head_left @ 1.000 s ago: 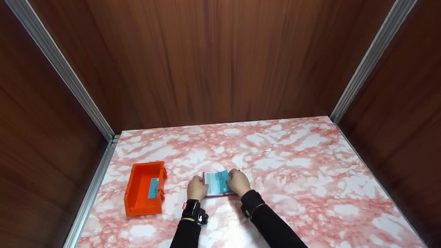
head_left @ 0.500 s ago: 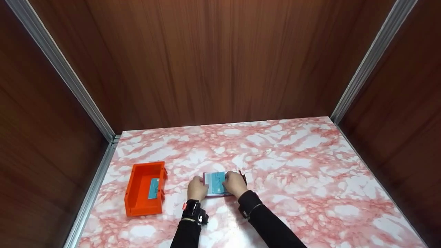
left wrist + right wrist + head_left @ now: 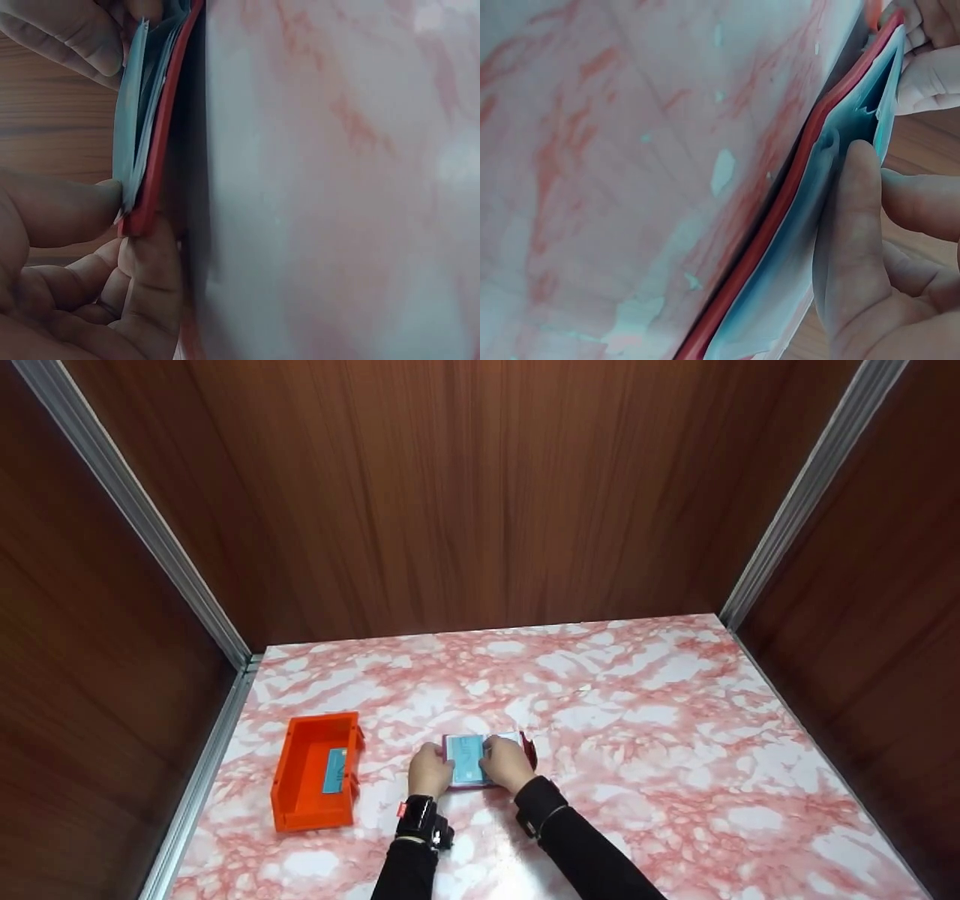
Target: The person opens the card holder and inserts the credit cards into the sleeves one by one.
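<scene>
Blue card [image 3: 466,759] further left (slightly)

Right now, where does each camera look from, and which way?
Head: worn on the head, facing forward and down at the table and orange bin; left grip, right grip and black sleeves show.
Left wrist: on that wrist, facing the card holder edge-on; left grip at lower left, part of right grip above.
Right wrist: on that wrist, facing the card holder; right grip at lower right, part of left grip above.
Shared: both wrist views show the card holder and both grips.
</scene>
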`<action>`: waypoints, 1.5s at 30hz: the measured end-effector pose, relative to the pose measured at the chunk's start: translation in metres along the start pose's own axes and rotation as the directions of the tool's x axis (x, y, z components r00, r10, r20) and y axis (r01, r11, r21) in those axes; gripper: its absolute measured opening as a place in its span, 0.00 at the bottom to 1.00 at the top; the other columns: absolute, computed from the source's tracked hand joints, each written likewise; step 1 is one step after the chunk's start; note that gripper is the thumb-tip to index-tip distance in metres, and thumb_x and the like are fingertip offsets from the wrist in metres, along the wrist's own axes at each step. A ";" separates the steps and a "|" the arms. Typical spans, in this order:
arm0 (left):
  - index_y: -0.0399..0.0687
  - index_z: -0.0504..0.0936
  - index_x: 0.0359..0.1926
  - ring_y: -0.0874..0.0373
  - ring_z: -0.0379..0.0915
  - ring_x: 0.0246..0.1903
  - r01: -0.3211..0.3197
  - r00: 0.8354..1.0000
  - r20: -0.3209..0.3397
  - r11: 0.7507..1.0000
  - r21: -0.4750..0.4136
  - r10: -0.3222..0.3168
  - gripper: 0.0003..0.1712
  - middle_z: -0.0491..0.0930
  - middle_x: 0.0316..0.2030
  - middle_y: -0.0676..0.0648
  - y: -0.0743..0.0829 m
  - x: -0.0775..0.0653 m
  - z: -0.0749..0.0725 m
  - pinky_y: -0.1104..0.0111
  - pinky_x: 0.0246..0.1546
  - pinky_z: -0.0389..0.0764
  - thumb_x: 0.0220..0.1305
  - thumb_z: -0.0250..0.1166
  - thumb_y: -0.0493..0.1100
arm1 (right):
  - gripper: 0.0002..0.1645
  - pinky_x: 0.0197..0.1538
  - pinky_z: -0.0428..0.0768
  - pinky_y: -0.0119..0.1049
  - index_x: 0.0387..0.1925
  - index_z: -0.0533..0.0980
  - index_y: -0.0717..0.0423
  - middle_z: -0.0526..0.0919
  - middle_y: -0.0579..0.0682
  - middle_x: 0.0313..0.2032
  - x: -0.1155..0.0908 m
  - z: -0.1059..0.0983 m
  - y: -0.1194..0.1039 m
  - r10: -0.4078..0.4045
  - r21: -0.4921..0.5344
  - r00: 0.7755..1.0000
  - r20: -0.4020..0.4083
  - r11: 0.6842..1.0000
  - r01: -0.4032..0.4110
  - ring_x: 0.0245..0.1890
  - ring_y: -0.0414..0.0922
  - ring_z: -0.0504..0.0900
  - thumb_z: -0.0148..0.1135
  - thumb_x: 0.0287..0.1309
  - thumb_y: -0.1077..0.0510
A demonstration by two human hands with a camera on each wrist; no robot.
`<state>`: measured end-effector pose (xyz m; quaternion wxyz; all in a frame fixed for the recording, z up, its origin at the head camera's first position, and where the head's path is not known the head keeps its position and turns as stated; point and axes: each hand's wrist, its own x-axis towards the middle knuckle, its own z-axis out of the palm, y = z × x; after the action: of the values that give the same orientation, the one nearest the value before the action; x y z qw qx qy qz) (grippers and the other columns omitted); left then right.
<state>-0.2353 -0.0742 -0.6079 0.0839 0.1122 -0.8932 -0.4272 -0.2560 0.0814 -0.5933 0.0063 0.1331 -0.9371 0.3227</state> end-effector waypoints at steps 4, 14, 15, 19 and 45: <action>0.32 0.80 0.41 0.44 0.78 0.36 -0.005 1.000 0.001 1.000 0.002 0.005 0.13 0.81 0.31 0.41 0.001 0.000 0.000 0.53 0.43 0.77 0.54 0.69 0.33 | 0.14 0.43 0.80 0.47 0.40 0.80 0.69 0.84 0.59 0.31 -0.001 0.000 -0.001 -0.024 0.011 1.000 0.000 1.000 0.024 0.35 0.54 0.83 0.65 0.48 0.67; 0.32 0.79 0.39 0.45 0.78 0.34 -0.017 1.000 -0.004 1.000 0.000 0.017 0.13 0.80 0.29 0.42 0.001 0.001 0.000 0.54 0.41 0.78 0.52 0.70 0.34 | 0.14 0.43 0.80 0.46 0.39 0.80 0.69 0.84 0.57 0.30 -0.003 -0.001 0.000 -0.078 0.005 0.997 0.000 0.997 0.078 0.35 0.53 0.83 0.67 0.50 0.66; 0.32 0.79 0.39 0.45 0.78 0.34 -0.018 1.000 -0.004 1.000 0.003 0.018 0.13 0.80 0.29 0.42 0.001 0.001 0.000 0.53 0.41 0.77 0.52 0.70 0.34 | 0.13 0.43 0.80 0.46 0.40 0.80 0.69 0.84 0.57 0.30 -0.003 -0.002 0.001 -0.080 0.003 0.997 0.005 0.997 0.080 0.35 0.53 0.83 0.67 0.51 0.66; 0.32 0.79 0.39 0.44 0.78 0.34 -0.015 1.000 0.001 1.000 0.008 0.015 0.14 0.80 0.29 0.42 0.001 0.001 0.000 0.53 0.42 0.77 0.53 0.70 0.34 | 0.13 0.42 0.80 0.46 0.42 0.80 0.69 0.83 0.54 0.28 -0.003 -0.006 0.001 -0.085 -0.011 0.996 0.012 0.996 0.086 0.35 0.52 0.82 0.65 0.54 0.66; 0.33 0.79 0.38 0.46 0.77 0.33 -0.018 1.000 -0.003 1.000 0.006 0.018 0.12 0.79 0.28 0.43 0.001 0.000 -0.001 0.55 0.41 0.78 0.52 0.70 0.33 | 0.09 0.46 0.80 0.49 0.40 0.81 0.65 0.84 0.60 0.37 0.002 -0.027 0.023 -0.149 -0.140 0.979 -0.142 0.982 0.129 0.40 0.58 0.83 0.67 0.56 0.68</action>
<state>-0.2357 -0.0744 -0.6070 0.0889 0.1050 -0.8954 -0.4235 -0.2657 0.1146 -0.5850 0.1090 0.1727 -0.9413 0.2688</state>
